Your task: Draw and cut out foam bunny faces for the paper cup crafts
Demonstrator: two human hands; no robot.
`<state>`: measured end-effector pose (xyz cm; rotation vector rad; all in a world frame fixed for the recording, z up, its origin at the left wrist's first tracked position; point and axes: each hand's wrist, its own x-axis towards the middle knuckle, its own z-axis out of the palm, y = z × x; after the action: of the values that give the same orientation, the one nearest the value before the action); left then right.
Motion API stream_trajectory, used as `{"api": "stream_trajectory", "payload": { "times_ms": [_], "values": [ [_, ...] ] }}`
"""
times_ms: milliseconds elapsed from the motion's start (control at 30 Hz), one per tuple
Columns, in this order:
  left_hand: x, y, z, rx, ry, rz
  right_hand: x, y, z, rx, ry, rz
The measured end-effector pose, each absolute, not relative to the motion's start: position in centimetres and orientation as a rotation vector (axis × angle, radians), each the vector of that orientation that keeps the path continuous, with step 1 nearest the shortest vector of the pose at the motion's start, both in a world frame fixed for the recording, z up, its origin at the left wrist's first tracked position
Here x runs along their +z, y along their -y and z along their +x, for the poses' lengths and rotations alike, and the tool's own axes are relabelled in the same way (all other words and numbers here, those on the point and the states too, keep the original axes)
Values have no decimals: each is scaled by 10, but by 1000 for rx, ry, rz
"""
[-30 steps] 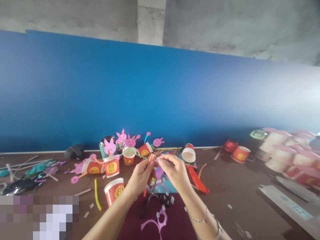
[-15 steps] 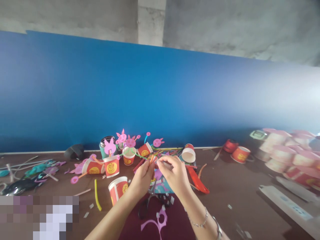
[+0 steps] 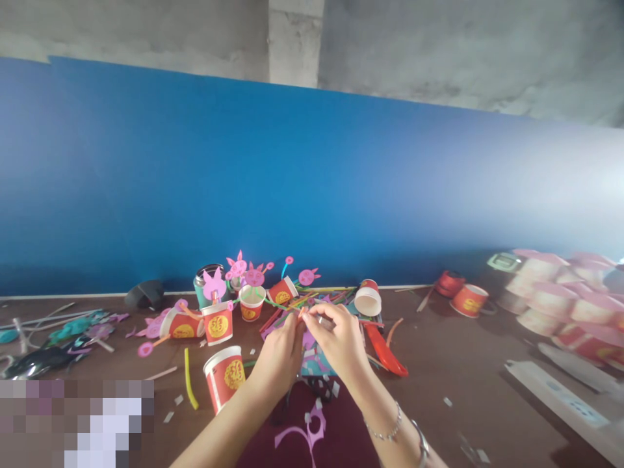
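Note:
My left hand (image 3: 283, 348) is closed round an orange straw (image 3: 302, 311), of which only the tip shows. My right hand (image 3: 340, 335) meets it at the fingertips, thumb and forefinger pinched. A small white piece (image 3: 321, 320), perhaps tape, sticks out among the right fingers. Left of the hands stands a red-and-white paper cup (image 3: 224, 377), partly behind my left wrist. Below them, scissors (image 3: 319, 388) are largely hidden by my hands and arms. A pink paper cut-out scrap (image 3: 316, 429) lies close to me.
Paper cups with pink paper animal faces (image 3: 214, 286) and straw arms stand at the back left. A yellow straw (image 3: 190, 380) lies left. Right are a red long-handled tool (image 3: 385, 351), a power strip (image 3: 560, 396) and a stack of cups (image 3: 560, 292). A blue partition (image 3: 312, 182) rises behind.
My left hand has turned, so less of the orange straw shows. My right fingers have come against its tip. The near paper cup rocked right, then back left.

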<state>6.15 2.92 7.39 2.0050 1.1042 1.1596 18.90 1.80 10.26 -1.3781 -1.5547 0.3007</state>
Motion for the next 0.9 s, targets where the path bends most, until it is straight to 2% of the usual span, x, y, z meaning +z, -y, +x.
{"api": "stream_trajectory", "payload": {
  "times_ms": [400,900],
  "values": [
    [66,-29,59,1161,-1196,2088,105,-18,189,280,1581,-1445],
    [72,-30,64,1123,-906,1582,109,-17,196,447,1578,-1311]
  ]
}}
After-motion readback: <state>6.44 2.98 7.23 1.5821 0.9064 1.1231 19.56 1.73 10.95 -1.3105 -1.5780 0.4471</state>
